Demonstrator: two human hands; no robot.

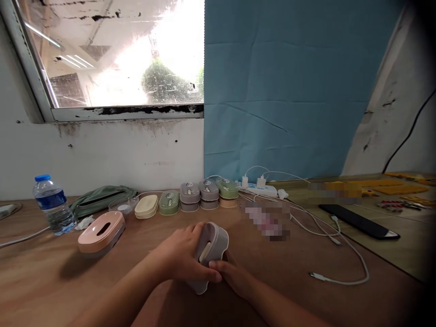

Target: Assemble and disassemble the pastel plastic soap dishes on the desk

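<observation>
A grey oblong plastic box [217, 236] with a slot in its top, a pale piece showing in the slot, is tilted up just above or on the brown table [146, 240]; contact with the tabletop cannot be made out. My left hand [185, 252] wraps its near-left side, thumb along the lower edge. From the right, my right hand [236, 277] grips the box too, its thumb resting by the slot and its other fingers partly hidden behind. A pink box [104, 227] with a dark oval opening and a grey base sits to the left.
Along the wall stand cream lids [146, 206], a green box [169, 203] and stacked grey boxes [190, 196]. A water bottle [51, 204] and a green pouch [102, 200] are left. White cables [354, 282], a power strip [269, 190] and a black slab [357, 221] lie right.
</observation>
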